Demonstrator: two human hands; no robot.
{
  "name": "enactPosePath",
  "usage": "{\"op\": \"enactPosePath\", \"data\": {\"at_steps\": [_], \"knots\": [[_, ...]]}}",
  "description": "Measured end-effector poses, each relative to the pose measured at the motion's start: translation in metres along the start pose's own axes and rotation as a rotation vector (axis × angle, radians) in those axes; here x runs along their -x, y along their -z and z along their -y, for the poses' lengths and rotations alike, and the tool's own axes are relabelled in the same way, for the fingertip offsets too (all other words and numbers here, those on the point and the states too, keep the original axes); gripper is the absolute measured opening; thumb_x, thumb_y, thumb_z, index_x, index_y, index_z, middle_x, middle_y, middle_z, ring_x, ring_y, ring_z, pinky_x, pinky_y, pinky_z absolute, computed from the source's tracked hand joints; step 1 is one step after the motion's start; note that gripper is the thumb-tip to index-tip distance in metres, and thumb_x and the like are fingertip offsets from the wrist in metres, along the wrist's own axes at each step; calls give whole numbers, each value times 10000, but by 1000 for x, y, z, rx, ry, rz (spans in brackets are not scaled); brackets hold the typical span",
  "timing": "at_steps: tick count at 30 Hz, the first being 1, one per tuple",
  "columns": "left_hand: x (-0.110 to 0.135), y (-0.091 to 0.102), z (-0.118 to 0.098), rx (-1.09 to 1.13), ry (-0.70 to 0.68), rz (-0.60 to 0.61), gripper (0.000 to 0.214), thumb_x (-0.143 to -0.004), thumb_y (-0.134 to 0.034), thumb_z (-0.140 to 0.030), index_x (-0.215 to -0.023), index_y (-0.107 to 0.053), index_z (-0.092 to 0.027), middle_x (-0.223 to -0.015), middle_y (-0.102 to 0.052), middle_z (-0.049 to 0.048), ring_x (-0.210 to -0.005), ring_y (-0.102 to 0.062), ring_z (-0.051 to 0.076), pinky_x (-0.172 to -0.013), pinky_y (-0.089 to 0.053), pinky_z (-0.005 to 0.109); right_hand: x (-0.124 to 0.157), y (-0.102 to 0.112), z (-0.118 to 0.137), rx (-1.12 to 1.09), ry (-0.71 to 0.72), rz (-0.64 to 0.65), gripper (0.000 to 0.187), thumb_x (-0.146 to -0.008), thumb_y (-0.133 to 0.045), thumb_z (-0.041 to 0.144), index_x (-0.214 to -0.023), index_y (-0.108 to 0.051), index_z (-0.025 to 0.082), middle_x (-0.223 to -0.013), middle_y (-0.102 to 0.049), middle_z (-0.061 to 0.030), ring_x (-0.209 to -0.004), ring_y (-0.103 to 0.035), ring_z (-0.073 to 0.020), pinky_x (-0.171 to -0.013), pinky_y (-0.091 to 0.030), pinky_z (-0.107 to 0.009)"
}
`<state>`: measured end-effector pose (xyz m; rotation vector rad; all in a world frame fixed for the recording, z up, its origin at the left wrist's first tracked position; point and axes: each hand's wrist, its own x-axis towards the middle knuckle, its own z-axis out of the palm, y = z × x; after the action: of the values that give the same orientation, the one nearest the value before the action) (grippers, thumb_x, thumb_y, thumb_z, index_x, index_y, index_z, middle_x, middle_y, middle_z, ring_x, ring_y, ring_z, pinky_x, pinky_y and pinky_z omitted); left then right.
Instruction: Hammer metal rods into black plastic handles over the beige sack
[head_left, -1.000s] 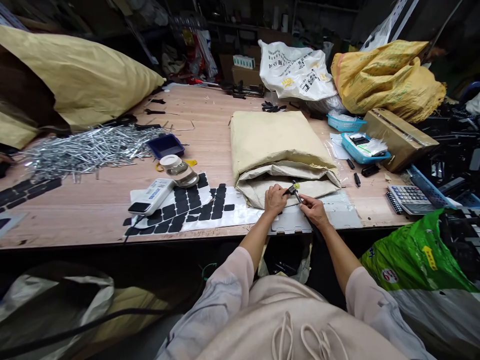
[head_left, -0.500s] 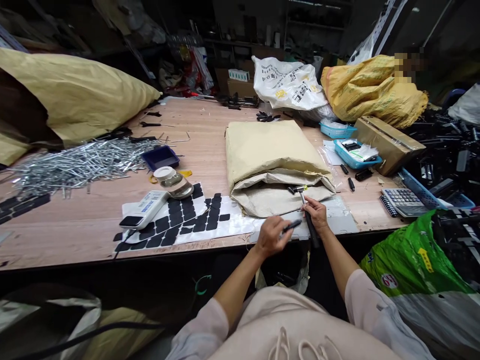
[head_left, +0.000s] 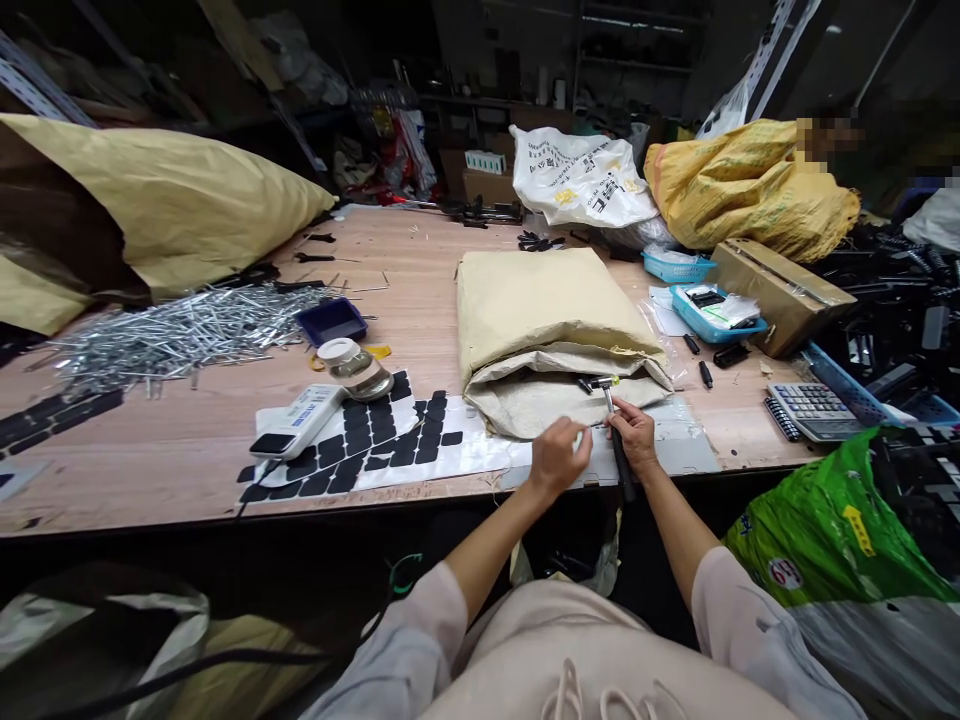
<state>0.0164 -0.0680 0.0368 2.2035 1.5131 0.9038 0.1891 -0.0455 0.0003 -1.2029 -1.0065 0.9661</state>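
Observation:
In my right hand (head_left: 634, 436) is a small hammer (head_left: 621, 462) with a black handle, a metal neck and a yellow-tipped head. Its head points away from me, in front of the bag's open mouth. Just to the left, my left hand (head_left: 556, 455) is closed with thumb and fingers pinched together; whatever it may hold is hidden. Both hands are at the table's near edge, over a grey sheet (head_left: 686, 440). Behind them lies a flat, folded cream bag (head_left: 536, 300), its opening toward me, with a small dark piece (head_left: 583, 385) at the mouth.
Left on the table (head_left: 180, 450) are a heap of metal rods (head_left: 195, 335), a navy tray (head_left: 334, 322), a jar (head_left: 354, 368), a white device (head_left: 300, 420) and black stickers (head_left: 360, 425). Blue baskets (head_left: 716, 312), a carton (head_left: 780, 290), a calculator (head_left: 814, 410) and a green sack (head_left: 817, 510) stand right.
My left hand has moved slightly right and up, closer to my right hand. The black piece seen in its fingers before no longer shows. My right hand still holds the hammer.

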Motion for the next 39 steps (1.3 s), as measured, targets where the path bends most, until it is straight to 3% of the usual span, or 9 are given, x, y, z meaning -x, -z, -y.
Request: {"op": "enactPosePath", "data": {"at_steps": [4, 6, 8, 12, 17, 21, 28, 33, 39], "knots": [[-92, -23, 0, -23, 454, 93, 336, -924, -513, -481, -902, -679, -189, -1011, -710, 114, -940, -655, 244, -770, -455, 324, 0, -1, 1, 0, 1, -43, 495, -722, -688, 326, -1177, -718, 131, -626, -645, 40, -437, -523, -109, -495, -433, -269], [-118, -36, 3, -56, 581, 110, 402, -887, -552, -536, -1020, -664, -173, -1112, -699, 154, -1040, -648, 294, -829, -458, 361, -1, -1, 2, -8, -4, -52, 491, -724, -683, 327, -1171, -716, 127, -631, -650, 38, -438, -525, -109, -504, -439, -274], [-128, -46, 6, -88, 622, 103, 437, -869, -577, -520, -1114, -633, -163, -1163, -685, 172, -1093, -637, 314, -869, -453, 381, -1, -1, 2, -22, -9, -59, 490, -723, -684, 325, -1168, -713, 122, -639, -659, 32, -442, -533, -113, -512, -446, -278], [-120, -42, 16, -136, 570, 150, 318, -884, -556, -396, -1119, -623, -194, -1171, -677, 141, -1089, -633, 294, -874, -449, 381, -2, 0, 0, -34, -22, -54, 498, -721, -687, 339, -1166, -712, 118, -645, -666, 24, -442, -541, -120, -509, -453, -286], [-89, -18, 41, -199, 336, 267, 190, -857, -606, -326, -1017, -665, -241, -1141, -650, 82, -1093, -581, 260, -922, -408, 374, -2, 1, -1, -20, -2, -21, 485, -724, -701, 341, -1162, -718, 133, -650, -664, 27, -448, -542, -116, -515, -456, -286], [-67, -17, 57, -108, 211, 188, 225, -891, -622, -362, -1095, -685, -291, -1114, -629, 44, -1114, -527, 238, -943, -373, 363, 1, 2, 1, 12, 3, 21, 486, -716, -724, 338, -1162, -723, 144, -662, -651, 29, -452, -534, -112, -492, -441, -276], [-64, -25, 61, -48, 214, 156, 209, -886, -662, -367, -1076, -714, -297, -1091, -621, 36, -1107, -508, 230, -945, -347, 365, 6, -1, 1, 125, 3, 93, 505, -690, -748, 345, -1159, -740, 158, -665, -559, 45, -499, -459, -91, -467, -434, -250], [-66, -24, 60, -22, 230, 158, 184, -876, -680, -369, -1038, -726, -295, -1079, -620, 29, -1092, -511, 224, -941, -345, 360, 10, -2, -1, 174, 79, 81, 502, -735, -724, 339, -1204, -725, 162, -695, -541, 36, -513, -449, -87, -486, -428, -247], [-66, -27, 62, -2, 231, 139, 186, -871, -688, -361, -1040, -735, -299, -1066, -627, 28, -1091, -507, 228, -940, -343, 366, 8, -5, 4, 305, 44, 161, 482, -740, -698, 328, -1183, -739, 142, -670, -516, 37, -499, -373, -71, -450, -333, -222]]}}
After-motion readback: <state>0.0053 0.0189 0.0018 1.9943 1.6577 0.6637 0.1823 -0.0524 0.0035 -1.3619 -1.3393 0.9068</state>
